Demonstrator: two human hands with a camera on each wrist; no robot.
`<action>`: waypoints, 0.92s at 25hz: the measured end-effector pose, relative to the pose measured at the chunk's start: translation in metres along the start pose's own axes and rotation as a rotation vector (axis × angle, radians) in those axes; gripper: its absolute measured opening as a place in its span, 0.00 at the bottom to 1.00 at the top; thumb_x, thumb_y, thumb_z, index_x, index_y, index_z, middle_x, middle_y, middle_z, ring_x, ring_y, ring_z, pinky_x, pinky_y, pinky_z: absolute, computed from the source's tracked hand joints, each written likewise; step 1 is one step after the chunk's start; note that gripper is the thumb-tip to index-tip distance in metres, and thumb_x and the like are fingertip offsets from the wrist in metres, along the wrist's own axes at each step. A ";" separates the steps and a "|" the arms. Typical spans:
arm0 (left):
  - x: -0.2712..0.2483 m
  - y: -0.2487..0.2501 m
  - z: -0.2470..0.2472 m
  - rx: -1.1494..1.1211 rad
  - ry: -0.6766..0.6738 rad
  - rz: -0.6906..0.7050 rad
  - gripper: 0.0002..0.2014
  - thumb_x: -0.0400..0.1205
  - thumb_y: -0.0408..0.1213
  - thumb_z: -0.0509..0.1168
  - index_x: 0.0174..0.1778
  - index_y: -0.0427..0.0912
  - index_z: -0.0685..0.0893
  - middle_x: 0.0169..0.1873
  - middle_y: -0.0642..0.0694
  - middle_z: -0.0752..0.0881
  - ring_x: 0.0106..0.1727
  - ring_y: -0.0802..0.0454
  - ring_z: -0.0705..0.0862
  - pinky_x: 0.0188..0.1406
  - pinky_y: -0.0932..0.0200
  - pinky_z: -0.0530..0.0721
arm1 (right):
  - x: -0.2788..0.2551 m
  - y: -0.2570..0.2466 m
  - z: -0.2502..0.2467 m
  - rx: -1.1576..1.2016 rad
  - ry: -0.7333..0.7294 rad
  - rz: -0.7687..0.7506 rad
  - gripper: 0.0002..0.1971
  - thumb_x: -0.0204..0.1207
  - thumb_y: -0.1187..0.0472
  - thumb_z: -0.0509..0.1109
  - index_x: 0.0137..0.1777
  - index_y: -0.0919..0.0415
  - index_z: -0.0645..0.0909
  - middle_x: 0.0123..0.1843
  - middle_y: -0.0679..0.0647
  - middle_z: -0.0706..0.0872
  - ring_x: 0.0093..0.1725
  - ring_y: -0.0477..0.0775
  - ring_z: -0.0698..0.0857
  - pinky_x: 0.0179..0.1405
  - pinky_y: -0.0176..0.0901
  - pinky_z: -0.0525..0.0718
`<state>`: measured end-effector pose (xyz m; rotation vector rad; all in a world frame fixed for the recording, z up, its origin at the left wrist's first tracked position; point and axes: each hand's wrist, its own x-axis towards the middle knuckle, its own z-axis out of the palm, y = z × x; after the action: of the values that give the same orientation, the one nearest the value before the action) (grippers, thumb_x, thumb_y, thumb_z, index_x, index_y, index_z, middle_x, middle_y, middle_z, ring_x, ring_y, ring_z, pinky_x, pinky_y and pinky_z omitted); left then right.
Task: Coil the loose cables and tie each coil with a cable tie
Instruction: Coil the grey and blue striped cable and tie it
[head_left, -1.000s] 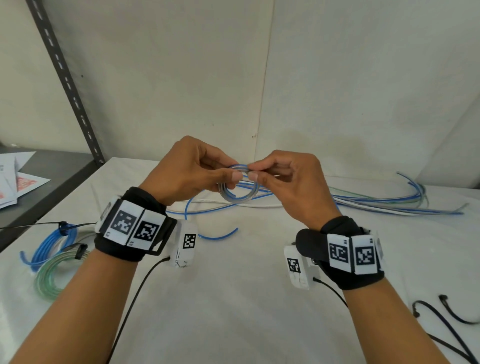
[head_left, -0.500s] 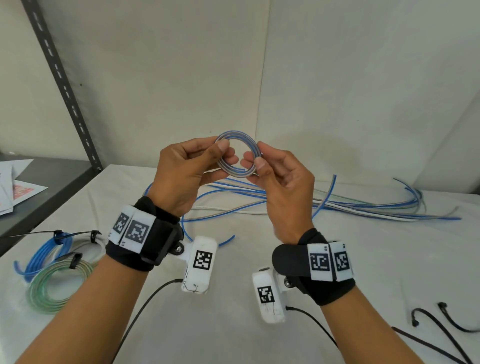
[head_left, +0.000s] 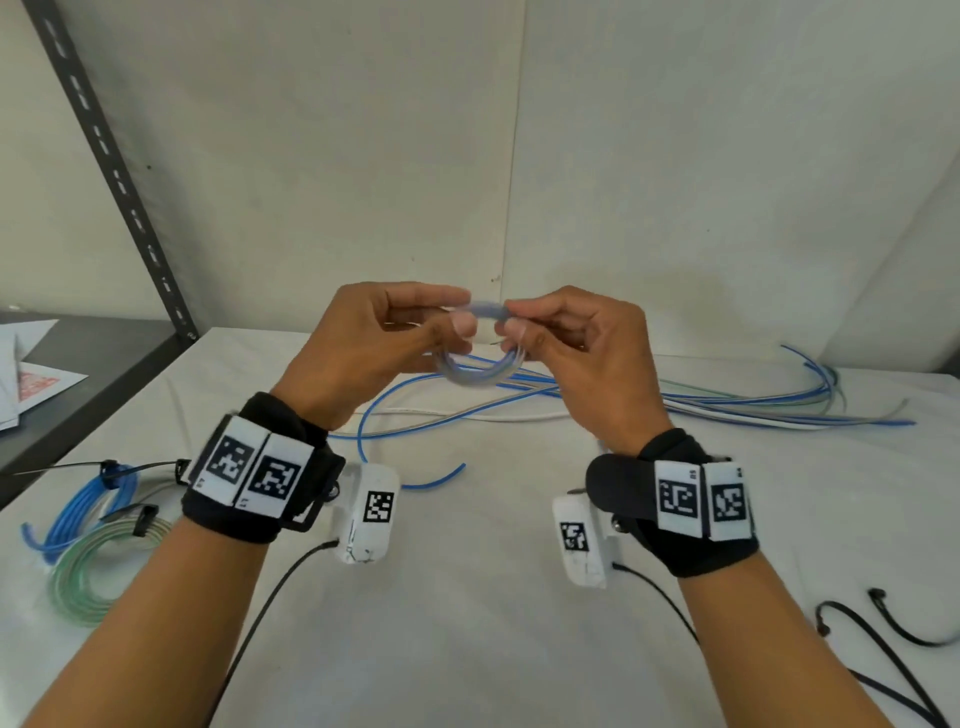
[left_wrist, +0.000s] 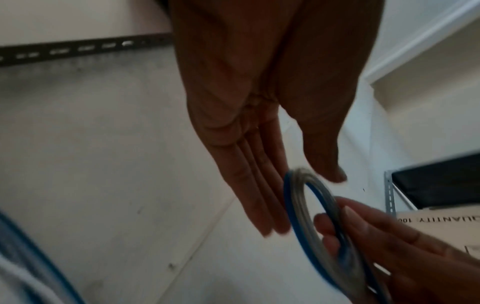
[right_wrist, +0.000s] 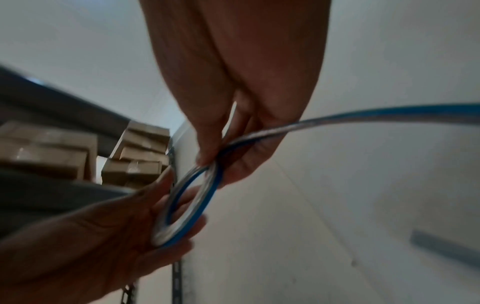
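A small coil of blue-and-clear cable (head_left: 475, 371) hangs in the air above the white table (head_left: 467, 597), held between both hands. My left hand (head_left: 457, 318) pinches its left top between thumb and fingers; the coil (left_wrist: 306, 207) lies against those fingers. My right hand (head_left: 511, 321) pinches the right top of the coil (right_wrist: 192, 197). The cable's free tail (right_wrist: 389, 115) runs out past the right hand. Loose blue, white and greenish cables (head_left: 727, 410) lie on the table behind the hands.
Two tied coils, one blue (head_left: 85, 506) and one green (head_left: 96, 569), lie at the table's left. Black cable ties (head_left: 893, 623) lie at the front right. A dark shelf (head_left: 104, 353) with papers and a slotted post (head_left: 119, 171) stand on the left.
Half a second ago the coil was held up higher, facing me. Both hands have since come down and turned knuckles-up, so the coil now hangs lower and tilted.
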<state>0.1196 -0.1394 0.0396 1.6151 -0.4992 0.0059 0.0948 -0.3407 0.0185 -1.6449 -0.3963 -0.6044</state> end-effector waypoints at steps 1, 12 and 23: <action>-0.001 0.001 -0.001 0.066 -0.037 0.002 0.17 0.75 0.38 0.76 0.58 0.36 0.90 0.45 0.34 0.93 0.48 0.40 0.93 0.54 0.42 0.91 | 0.000 -0.001 -0.004 -0.106 -0.085 -0.014 0.08 0.77 0.71 0.77 0.49 0.58 0.90 0.42 0.57 0.93 0.43 0.52 0.93 0.51 0.45 0.90; -0.002 0.006 0.001 -0.043 0.075 0.036 0.09 0.78 0.34 0.74 0.50 0.32 0.91 0.39 0.35 0.93 0.40 0.45 0.92 0.48 0.48 0.93 | -0.002 -0.007 0.008 0.063 0.069 0.000 0.06 0.81 0.68 0.73 0.54 0.59 0.88 0.48 0.55 0.94 0.47 0.53 0.93 0.46 0.44 0.90; -0.001 0.006 0.005 -0.231 0.073 -0.023 0.14 0.75 0.39 0.73 0.54 0.37 0.89 0.44 0.40 0.94 0.46 0.48 0.93 0.47 0.55 0.91 | -0.004 -0.008 0.019 0.264 0.181 0.064 0.09 0.75 0.72 0.78 0.52 0.61 0.88 0.48 0.60 0.94 0.49 0.61 0.94 0.51 0.55 0.91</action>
<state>0.1159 -0.1438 0.0443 1.3897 -0.4095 -0.0102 0.0900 -0.3208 0.0205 -1.3346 -0.2772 -0.6191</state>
